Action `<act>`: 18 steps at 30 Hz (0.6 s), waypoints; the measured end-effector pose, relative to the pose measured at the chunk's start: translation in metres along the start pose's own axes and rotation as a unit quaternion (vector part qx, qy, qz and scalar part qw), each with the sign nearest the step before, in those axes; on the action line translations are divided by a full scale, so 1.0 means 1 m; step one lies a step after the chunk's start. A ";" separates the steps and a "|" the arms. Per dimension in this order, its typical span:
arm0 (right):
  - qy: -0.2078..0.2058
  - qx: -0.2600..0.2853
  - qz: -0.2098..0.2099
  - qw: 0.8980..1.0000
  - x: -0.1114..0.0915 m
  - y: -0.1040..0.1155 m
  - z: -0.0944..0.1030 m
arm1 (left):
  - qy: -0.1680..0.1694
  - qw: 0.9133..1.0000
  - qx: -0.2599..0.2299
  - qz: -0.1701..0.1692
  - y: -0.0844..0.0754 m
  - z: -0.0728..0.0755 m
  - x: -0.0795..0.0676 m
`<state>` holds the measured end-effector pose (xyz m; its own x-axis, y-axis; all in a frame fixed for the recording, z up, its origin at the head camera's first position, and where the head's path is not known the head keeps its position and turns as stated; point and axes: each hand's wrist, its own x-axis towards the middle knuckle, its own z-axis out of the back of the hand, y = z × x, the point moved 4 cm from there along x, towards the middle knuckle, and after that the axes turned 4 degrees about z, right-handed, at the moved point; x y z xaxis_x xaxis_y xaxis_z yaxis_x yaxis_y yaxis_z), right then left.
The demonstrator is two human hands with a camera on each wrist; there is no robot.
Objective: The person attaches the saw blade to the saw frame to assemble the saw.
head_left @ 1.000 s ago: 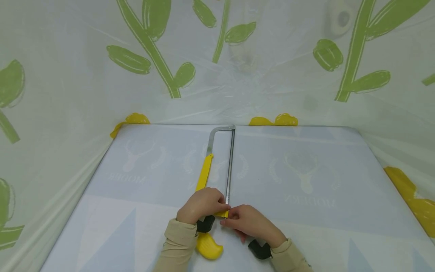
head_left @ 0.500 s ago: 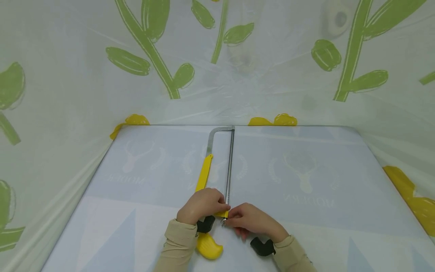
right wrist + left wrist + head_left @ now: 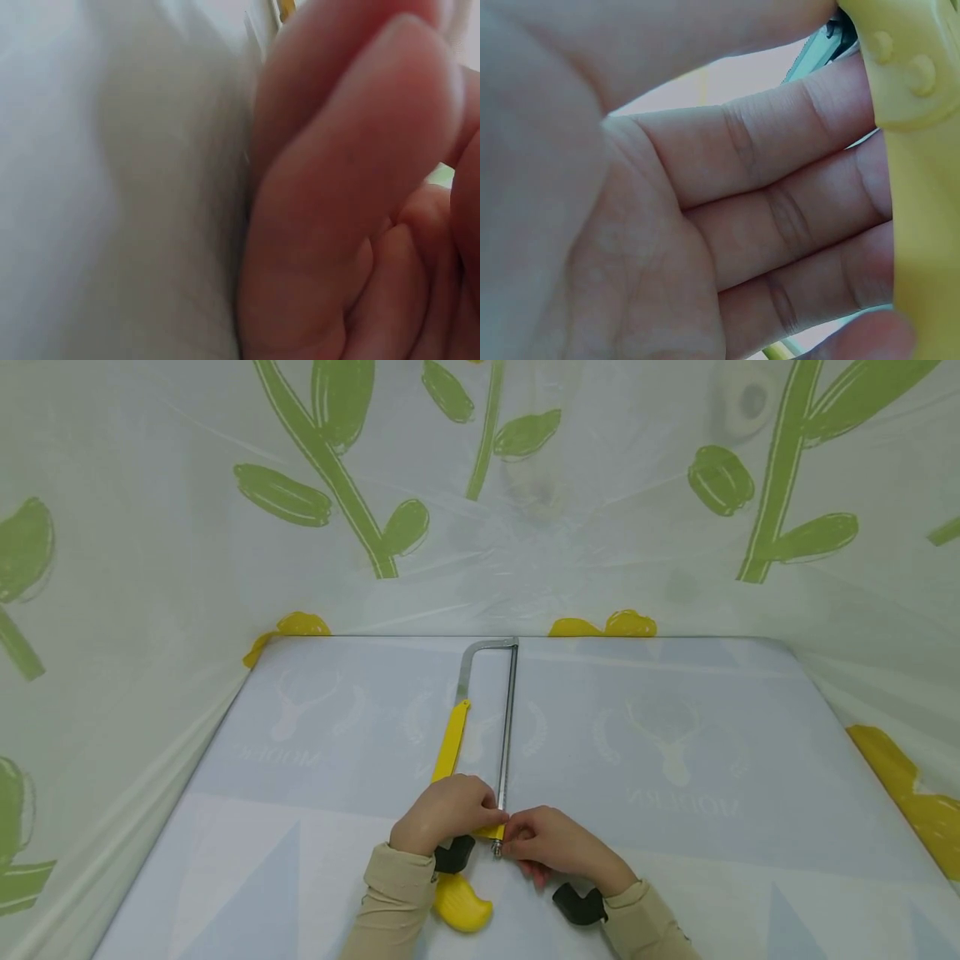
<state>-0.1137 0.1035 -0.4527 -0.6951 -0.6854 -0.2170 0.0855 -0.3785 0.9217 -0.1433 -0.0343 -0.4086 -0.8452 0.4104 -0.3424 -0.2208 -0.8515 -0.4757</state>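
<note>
A hacksaw [image 3: 450, 739] with a yellow frame and a bare metal front bow lies lengthwise on the table in the head view. Its blade [image 3: 509, 718] runs along the right side. My left hand [image 3: 450, 810] grips the yellow near end beside the blade; the left wrist view shows fingers curled against the yellow handle [image 3: 926, 225]. At the blade's near end sticks out a small metal wing nut [image 3: 497, 849]. The thumb and forefinger of my right hand [image 3: 558, 843] pinch at it from the right. Only blurred curled fingers [image 3: 322, 202] show close to the tabletop in the right wrist view.
The pale printed tabletop [image 3: 675, 860] reaches back to a hanging plastic sheet [image 3: 600, 527] with green leaf prints. That sheet also hangs along both sides. The rounded end of the yellow handle [image 3: 462, 903] pokes out beside the left wrist.
My right thumb has shifted slightly right, uncovering the wing nut it hid a second ago. The nut shows at a different angle. My left hand and the hacksaw stay in place.
</note>
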 end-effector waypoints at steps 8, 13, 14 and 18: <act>0.007 -0.001 -0.002 1.000 -0.001 0.001 0.000 | 0.001 1.000 -0.001 0.001 -0.001 0.001 -0.001; 0.018 0.012 -0.005 1.000 -0.002 0.002 -0.001 | -0.002 1.000 -0.002 0.001 0.000 0.000 -0.001; 0.021 0.013 -0.006 1.000 -0.002 0.002 -0.002 | -0.002 1.000 -0.002 0.001 0.000 0.000 -0.001; 0.025 0.006 -0.004 1.000 -0.001 0.001 -0.003 | -0.004 1.000 0.000 0.001 0.000 0.001 -0.002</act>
<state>-0.1107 0.1020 -0.4520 -0.6587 -0.7129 -0.2405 0.0712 -0.3773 0.9233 -0.1424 -0.0351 -0.4074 -0.8493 0.4065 -0.3367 -0.2194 -0.8520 -0.4753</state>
